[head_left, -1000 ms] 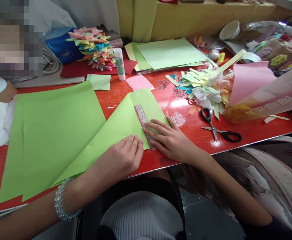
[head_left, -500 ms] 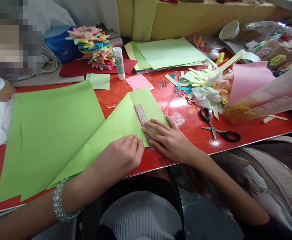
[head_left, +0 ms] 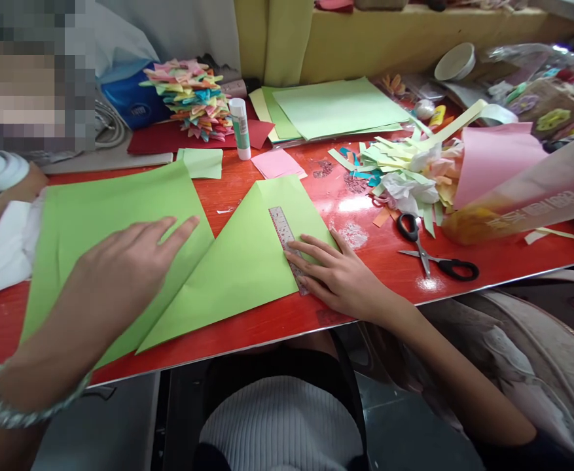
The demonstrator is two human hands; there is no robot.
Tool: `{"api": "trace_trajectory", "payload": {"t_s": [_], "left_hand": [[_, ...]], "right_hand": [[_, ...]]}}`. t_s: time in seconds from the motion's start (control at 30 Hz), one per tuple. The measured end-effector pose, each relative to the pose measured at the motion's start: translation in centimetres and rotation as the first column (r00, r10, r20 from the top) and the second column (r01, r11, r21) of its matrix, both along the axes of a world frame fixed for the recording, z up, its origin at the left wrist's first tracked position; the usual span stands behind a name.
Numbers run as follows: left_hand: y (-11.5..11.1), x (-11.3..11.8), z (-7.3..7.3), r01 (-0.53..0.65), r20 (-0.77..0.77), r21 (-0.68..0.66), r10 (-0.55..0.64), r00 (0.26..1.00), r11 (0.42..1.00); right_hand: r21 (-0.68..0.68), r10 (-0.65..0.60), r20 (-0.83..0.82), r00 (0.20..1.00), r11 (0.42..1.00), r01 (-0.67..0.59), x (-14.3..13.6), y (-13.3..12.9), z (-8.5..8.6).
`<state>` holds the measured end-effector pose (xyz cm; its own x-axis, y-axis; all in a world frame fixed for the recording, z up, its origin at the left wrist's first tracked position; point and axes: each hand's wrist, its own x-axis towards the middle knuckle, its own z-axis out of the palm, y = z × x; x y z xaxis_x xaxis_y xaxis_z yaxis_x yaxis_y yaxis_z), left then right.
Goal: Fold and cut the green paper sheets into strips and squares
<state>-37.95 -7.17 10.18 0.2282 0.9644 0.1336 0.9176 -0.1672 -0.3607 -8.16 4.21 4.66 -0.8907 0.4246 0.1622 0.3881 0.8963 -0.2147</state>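
Note:
A light green sheet (head_left: 237, 275), folded over diagonally, lies near the table's front edge. Along its folded-over edge rests a short patterned ruler (head_left: 281, 226). My right hand (head_left: 333, 271) lies flat with its fingers spread, its fingertips on the lower part of the ruler and the paper. To the left, my left hand (head_left: 120, 275) hovers over larger green sheets (head_left: 105, 203), its fingers stretched out and nothing visible in them. Whether it touches those sheets is unclear. A beaded bracelet (head_left: 26, 405) circles my left wrist.
Black-handled scissors (head_left: 421, 248) lie open at the right, beside paper scraps (head_left: 409, 170) and a printed clear bag (head_left: 527, 196). Behind stand a glue stick (head_left: 240, 131) and a colourful paper stack (head_left: 193, 98). Pink squares (head_left: 279, 163) lie nearby. Another person's arm (head_left: 16, 203) is at left.
My left hand has left the folded sheet's lower edge, moved left and spread its fingers. My right hand stays on the ruler. The view has shifted slightly.

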Motion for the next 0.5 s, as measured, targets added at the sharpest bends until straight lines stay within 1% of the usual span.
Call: {"api": "trace_trajectory", "payload": {"t_s": [0.03, 0.07, 0.13, 0.2, 0.27, 0.33, 0.37, 0.4, 0.5], "left_hand": [[0.4, -1.1, -0.4, 0.028, -0.012, -0.023, -0.028, 1.000, 0.999], [0.8, -1.9, -0.8, 0.100, 0.002, -0.051, -0.100, 0.995, 0.994], [1.5, -3.0, -1.8, 0.285, 0.073, -0.067, -0.280, 0.957, 0.956], [1.8, -3.4, -2.5, 0.431, 0.131, -0.055, -0.422, 0.897, 0.901], [1.6, -3.3, -2.7, 0.517, 0.161, -0.036, -0.506, 0.847, 0.855], [1.1, -3.0, -2.5, 0.562, 0.199, -0.027, -0.547, 0.813, 0.827], [0.9, -2.8, -2.4, 0.568, 0.232, -0.018, -0.549, 0.803, 0.823], [0.6, -2.6, -2.3, 0.562, 0.273, -0.006, -0.539, 0.797, 0.827], [0.1, -2.3, -2.1, 0.490, 0.435, 0.051, -0.461, 0.774, 0.870]], "right_hand": [[-0.002, -0.001, -0.001, 1.000, 1.000, 0.001, 0.0, 0.0, 0.0], [-0.003, -0.001, -0.001, 1.000, 1.000, 0.001, 0.0, 0.0, 0.0], [-0.001, -0.001, -0.002, 1.000, 1.000, 0.001, 0.0, 0.0, -0.1], [0.004, 0.002, -0.002, 1.000, 1.000, -0.002, 0.0, 0.0, -0.1], [0.005, 0.002, -0.004, 1.000, 1.000, -0.002, 0.0, 0.0, -0.1], [0.002, 0.006, -0.004, 1.000, 1.000, -0.006, 0.0, 0.0, 0.0], [0.000, 0.007, -0.005, 1.000, 1.000, -0.007, 0.0, 0.0, 0.0], [-0.001, 0.008, -0.007, 1.000, 1.000, -0.008, 0.0, 0.0, 0.0], [-0.006, 0.007, -0.012, 1.000, 1.000, -0.007, 0.0, 0.0, 0.1]]}}
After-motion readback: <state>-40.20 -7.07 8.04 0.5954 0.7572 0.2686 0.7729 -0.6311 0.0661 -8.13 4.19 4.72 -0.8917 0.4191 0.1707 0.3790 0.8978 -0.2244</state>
